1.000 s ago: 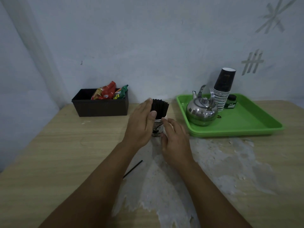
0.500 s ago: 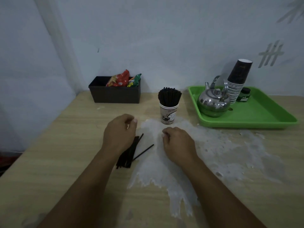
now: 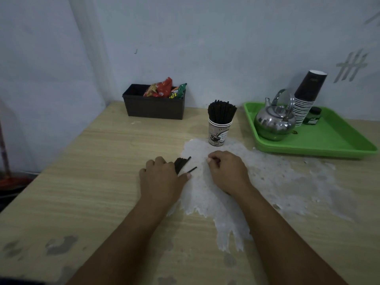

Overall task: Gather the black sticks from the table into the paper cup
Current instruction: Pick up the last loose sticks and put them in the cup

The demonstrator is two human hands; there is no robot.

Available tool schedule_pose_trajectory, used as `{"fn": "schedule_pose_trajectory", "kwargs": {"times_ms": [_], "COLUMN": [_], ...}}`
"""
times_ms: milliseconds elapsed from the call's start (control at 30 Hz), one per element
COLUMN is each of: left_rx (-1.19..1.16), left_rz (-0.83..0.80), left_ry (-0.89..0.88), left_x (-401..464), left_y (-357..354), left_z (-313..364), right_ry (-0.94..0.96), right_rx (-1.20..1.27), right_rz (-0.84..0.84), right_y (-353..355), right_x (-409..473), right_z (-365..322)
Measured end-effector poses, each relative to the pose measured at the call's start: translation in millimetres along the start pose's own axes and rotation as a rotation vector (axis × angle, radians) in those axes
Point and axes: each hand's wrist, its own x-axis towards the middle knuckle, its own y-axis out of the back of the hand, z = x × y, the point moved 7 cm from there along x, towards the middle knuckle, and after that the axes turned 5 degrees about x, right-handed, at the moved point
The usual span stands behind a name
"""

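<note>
A printed paper cup [image 3: 219, 134] stands upright at the table's middle back, packed with black sticks [image 3: 221, 111] that fan out of its top. In front of it my left hand [image 3: 162, 177] lies on the table and grips a small bundle of loose black sticks [image 3: 181, 163], whose ends poke out past my fingers toward the cup. One single stick [image 3: 192, 170] juts out beside my thumb. My right hand [image 3: 227, 171] rests next to it on the white patch, fingers curled, with nothing visible in it.
A black box [image 3: 155, 108] with snack packets stands at the back left. On the right, a green tray [image 3: 333, 140] carries a steel kettle [image 3: 274, 122], a stack of dark paper cups [image 3: 307, 97] and a small green jar [image 3: 313, 116]. A white worn patch [image 3: 267, 177] covers the table's middle.
My hands have left the cup and come back toward me. My left hand has closed round the loose sticks on the table and drawn them into a bundle.
</note>
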Motion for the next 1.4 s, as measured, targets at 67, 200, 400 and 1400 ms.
{"fn": "schedule_pose_trajectory", "kwargs": {"times_ms": [67,200,400,1400], "left_rx": [-0.044,-0.099,-0.033,-1.189], "left_rz": [0.01,0.008,0.068,0.181], "left_ry": [-0.014,-0.012,-0.036,0.274], "left_x": [3.7,9.4,6.8,41.0], "left_y": [0.0,-0.9,1.1,12.6], "left_z": [3.2,4.8,16.1,-11.5], "right_ry": [-0.001,-0.002,0.0,-0.025], "right_rx": [0.007,0.021,0.036,0.059], "right_rz": [0.003,0.011,0.007,-0.003], "right_y": [0.6,0.1,-0.1,-0.4], "right_x": [0.5,1.6,2.2,5.4], "right_z": [0.4,1.8,3.2,10.2]}}
